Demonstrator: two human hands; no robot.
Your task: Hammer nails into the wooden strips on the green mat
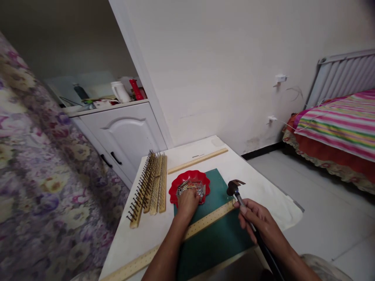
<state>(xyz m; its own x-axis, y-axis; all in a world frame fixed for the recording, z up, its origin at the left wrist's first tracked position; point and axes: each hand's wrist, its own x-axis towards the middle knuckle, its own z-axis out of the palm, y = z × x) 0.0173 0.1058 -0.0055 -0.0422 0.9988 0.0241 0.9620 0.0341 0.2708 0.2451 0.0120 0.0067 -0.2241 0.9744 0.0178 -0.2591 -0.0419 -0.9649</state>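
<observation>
My left hand (189,200) reaches into a red scalloped bowl (173,186) of loose nails (199,189). Its fingers are bent down among the nails, and their tips are hidden. My right hand (259,218) is wrapped round the handle of a claw hammer (234,188), whose head points up and away from me. Below the bowl a long wooden strip (209,219) with rows of small marks lies slantwise over a green cutting mat (215,242). A few nails (232,202) stand upright at the strip's right end, close to the hammer.
Several wooden strips studded with upright nails (148,183) stand at the table's left. A plain strip (199,160) and a loose nail (195,156) lie at the back of the white table (249,171). A floral curtain (58,187) hangs left; a bed (336,125) stands right.
</observation>
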